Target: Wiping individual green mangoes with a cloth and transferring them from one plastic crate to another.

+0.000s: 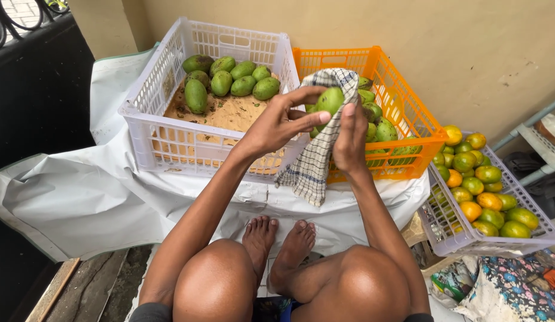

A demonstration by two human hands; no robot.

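Observation:
My left hand [281, 121] grips a green mango [330, 100] with its fingertips, above the gap between two crates. A checked cloth [316, 156] drapes over my right hand [350, 138], which presses the cloth against the mango's right side; the cloth hangs down in front of the orange crate. Behind and left of my hands, a white plastic crate [147, 125] holds several green mangoes [229, 80] at its far end on a brown liner. To the right, the orange crate [402, 98] contains more green mangoes [382, 128].
A third white crate [462, 238] at the right is full of green and orange citrus fruit [477, 185]. The two front crates stand on a white sheet [98, 197]. My bare knees and feet [277, 241] are below. A beige wall lies behind, and patterned fabric [504, 286] sits at the bottom right.

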